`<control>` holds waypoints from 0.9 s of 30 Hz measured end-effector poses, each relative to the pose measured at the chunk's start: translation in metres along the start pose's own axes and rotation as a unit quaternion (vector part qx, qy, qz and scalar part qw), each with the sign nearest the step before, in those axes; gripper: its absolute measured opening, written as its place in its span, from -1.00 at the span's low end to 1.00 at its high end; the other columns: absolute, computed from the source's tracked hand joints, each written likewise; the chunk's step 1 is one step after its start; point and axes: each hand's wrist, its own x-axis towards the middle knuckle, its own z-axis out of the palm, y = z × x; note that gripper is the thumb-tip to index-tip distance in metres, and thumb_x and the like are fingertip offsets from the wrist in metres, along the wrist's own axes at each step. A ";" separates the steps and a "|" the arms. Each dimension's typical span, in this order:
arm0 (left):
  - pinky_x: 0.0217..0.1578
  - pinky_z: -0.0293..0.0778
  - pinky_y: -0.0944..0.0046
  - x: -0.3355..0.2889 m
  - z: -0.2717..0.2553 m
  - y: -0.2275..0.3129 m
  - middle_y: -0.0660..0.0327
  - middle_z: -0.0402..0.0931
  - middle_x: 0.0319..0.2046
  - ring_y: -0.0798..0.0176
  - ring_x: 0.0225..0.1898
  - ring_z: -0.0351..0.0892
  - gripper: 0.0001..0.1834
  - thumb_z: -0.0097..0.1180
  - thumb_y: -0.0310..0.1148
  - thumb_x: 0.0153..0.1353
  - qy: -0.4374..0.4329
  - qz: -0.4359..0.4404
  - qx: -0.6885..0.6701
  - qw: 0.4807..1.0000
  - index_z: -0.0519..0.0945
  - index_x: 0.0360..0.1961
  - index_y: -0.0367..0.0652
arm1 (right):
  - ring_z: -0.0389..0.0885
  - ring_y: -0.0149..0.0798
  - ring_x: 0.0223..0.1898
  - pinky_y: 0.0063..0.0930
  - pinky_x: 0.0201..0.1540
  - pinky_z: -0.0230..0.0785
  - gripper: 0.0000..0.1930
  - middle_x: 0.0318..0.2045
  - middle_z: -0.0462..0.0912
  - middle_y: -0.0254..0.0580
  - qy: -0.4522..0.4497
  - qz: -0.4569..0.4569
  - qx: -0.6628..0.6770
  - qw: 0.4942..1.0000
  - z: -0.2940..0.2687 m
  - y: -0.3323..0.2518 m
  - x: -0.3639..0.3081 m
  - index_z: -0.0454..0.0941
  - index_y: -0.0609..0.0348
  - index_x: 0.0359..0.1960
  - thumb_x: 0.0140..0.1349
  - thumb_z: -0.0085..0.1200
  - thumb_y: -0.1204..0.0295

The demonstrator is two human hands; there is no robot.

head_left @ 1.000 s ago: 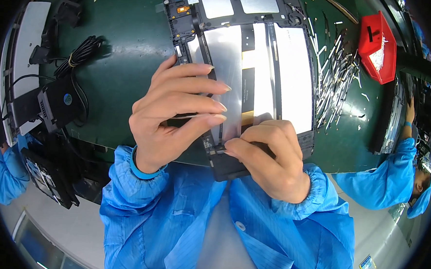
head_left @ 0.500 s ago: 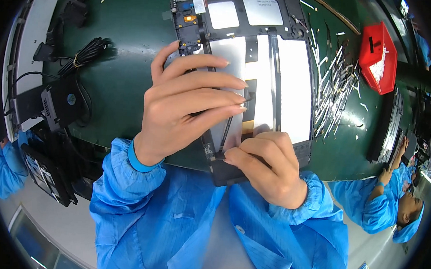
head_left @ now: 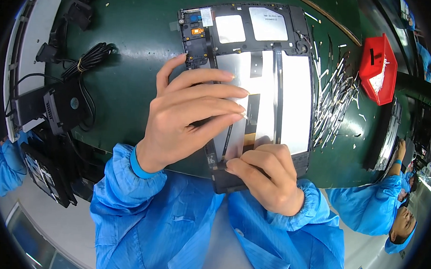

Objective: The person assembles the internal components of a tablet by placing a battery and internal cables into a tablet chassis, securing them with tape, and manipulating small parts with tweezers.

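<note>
An opened tablet, black-framed with silvery-white battery panels, lies in front of me at the table's near edge. Over its left part spreads my left hand; the other fingers stretch out, while thumb and index come together at their tips. A tiny light bit shows at those tips, too small to name. My right hand is curled at the tablet's lower end, its thumb and forefinger pinched near the foot of a thin black strip. What the right fingers hold is hidden. A flat black cable runs down the panels.
Many thin strips lie heaped right of the tablet. Behind them stands a red bin with white pieces inside. Bundled black cable and a black adapter box sit at left. A co-worker in blue is at right.
The tablet, both hands and the table items appear slightly lower in the picture. Both hands keep nearly the same pose; the dark bit at my left fingertips no longer shows.
</note>
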 end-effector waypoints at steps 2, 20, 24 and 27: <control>0.20 0.01 0.08 0.000 0.000 0.001 0.38 0.66 -0.35 0.32 -0.08 0.53 -0.95 0.31 -0.38 -0.08 -0.002 0.000 0.002 1.000 0.71 -0.52 0.02 | 0.43 -0.27 -0.34 -0.50 -0.29 0.38 -0.74 -0.40 0.51 -0.27 0.000 0.003 0.000 1.000 0.000 0.000 0.000 0.63 0.19 -0.40 -0.27 0.24 0.57; 0.24 -0.19 -0.17 -0.046 -0.018 0.011 -0.08 0.30 0.14 -0.19 0.29 -0.04 -0.29 -0.40 0.28 0.21 -0.021 0.016 0.100 0.995 0.65 -0.12 0.01 | 0.40 -0.37 -0.33 -0.58 -0.37 0.28 -0.82 -0.05 0.57 -0.30 -0.009 -0.023 -0.039 0.999 -0.002 0.003 0.000 0.57 0.15 -0.45 -0.17 0.14 0.44; 0.23 -0.33 -0.16 -0.045 -0.020 0.012 -0.09 0.14 0.24 -0.21 0.32 -0.21 -0.14 -0.46 0.55 -0.01 -0.093 -0.018 0.166 0.982 0.62 -0.05 0.24 | 0.39 -0.35 -0.32 -0.57 -0.36 0.29 -0.80 -0.06 0.59 -0.25 -0.040 -0.015 -0.024 0.999 -0.008 -0.001 0.004 0.59 0.18 -0.41 -0.16 0.15 0.46; 0.26 -0.40 -0.14 -0.029 -0.016 0.010 -0.16 0.10 0.24 -0.26 0.32 -0.20 -0.03 -0.61 0.58 -0.05 -0.091 -0.023 0.176 0.980 0.63 -0.06 0.18 | 0.39 -0.34 -0.33 -0.57 -0.35 0.31 -0.77 -0.08 0.61 -0.20 -0.065 -0.008 -0.021 0.998 -0.012 -0.004 0.008 0.62 0.21 -0.38 -0.18 0.16 0.48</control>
